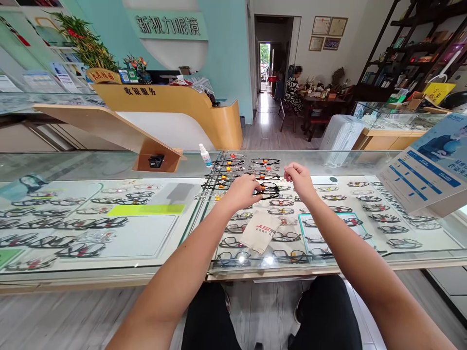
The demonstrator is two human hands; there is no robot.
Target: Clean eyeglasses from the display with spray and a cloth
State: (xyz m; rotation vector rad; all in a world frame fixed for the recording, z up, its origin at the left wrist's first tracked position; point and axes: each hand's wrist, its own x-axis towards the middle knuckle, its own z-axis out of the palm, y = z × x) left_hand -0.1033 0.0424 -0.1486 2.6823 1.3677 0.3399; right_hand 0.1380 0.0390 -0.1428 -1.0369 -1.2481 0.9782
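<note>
My left hand (242,191) is closed in a pinch on a black-framed pair of glasses (269,190) that lies on the glass counter (109,165). My right hand (298,176) hovers just right of that pair, fingers curled together near the frame's far side; whether it grips anything I cannot make out. Beyond the hands several more black frames with orange tags (233,167) lie in rows on the counter top. A beige cleaning cloth (261,231) with red print lies closer to me, below my left hand.
A small spray bottle (205,155) stands left of the frames. Many glasses fill the case under the glass. A blue-and-white leaflet stand (426,170) sits at the right. A wooden reception desk (175,104) and a seated person (293,90) are behind.
</note>
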